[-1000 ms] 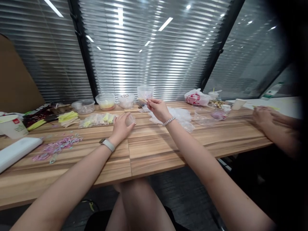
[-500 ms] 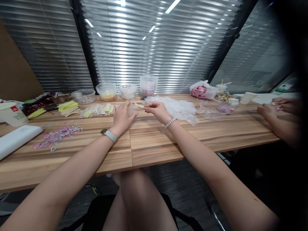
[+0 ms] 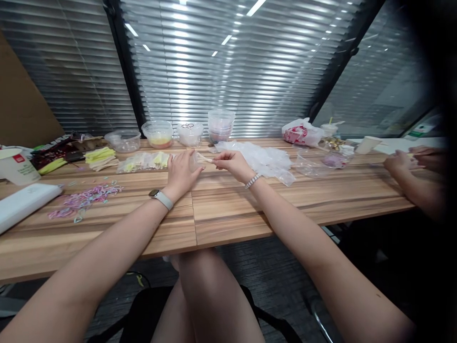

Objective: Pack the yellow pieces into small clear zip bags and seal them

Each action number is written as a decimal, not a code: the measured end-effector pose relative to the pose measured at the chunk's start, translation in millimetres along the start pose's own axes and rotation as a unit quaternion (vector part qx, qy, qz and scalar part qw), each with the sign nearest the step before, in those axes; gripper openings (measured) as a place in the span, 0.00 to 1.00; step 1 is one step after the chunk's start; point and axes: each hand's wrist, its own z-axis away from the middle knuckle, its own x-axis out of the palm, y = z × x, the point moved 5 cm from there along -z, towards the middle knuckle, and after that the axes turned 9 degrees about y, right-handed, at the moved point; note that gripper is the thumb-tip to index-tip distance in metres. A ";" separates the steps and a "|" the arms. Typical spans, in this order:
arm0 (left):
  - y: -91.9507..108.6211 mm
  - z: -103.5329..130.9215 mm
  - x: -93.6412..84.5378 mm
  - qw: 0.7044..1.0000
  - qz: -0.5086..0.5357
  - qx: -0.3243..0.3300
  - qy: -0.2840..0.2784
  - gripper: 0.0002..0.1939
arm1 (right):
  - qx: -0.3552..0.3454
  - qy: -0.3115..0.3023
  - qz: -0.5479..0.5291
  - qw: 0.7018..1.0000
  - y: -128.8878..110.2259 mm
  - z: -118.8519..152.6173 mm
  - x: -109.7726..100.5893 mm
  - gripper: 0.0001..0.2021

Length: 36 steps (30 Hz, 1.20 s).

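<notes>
The left hand (image 3: 181,172) curled around a small clear cup (image 3: 194,162) mid-bench (image 3: 228,224), well back from the near edge. The right hand (image 3: 231,163) pinched a pale stick (image 3: 204,157) at its mouth, bare wood before both.

Smooth wood-grain table (image 3: 228,214), glossy clear plastic bags (image 3: 264,159), translucent plastic bowls (image 3: 157,133)

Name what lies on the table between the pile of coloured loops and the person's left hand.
Only bare wooden table lies between the coloured loops and the left hand, in the head view.
</notes>
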 end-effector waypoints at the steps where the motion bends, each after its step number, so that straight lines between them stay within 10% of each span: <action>1: 1.0 0.1 -0.1 1.000 -0.002 0.002 -0.001 0.30 | 0.007 -0.009 0.000 1.000 0.8 -0.2 0.2 0.17; 19: 10.2 1.7 -4.9 0.999 -0.021 0.046 -0.009 0.28 | 0.140 -0.082 -0.044 0.986 15.6 -0.7 -0.7 0.16; 36: 20.8 6.8 -1.3 0.992 -0.014 0.110 -0.058 0.25 | -0.007 -0.031 -0.006 0.999 2.6 2.4 8.8 0.19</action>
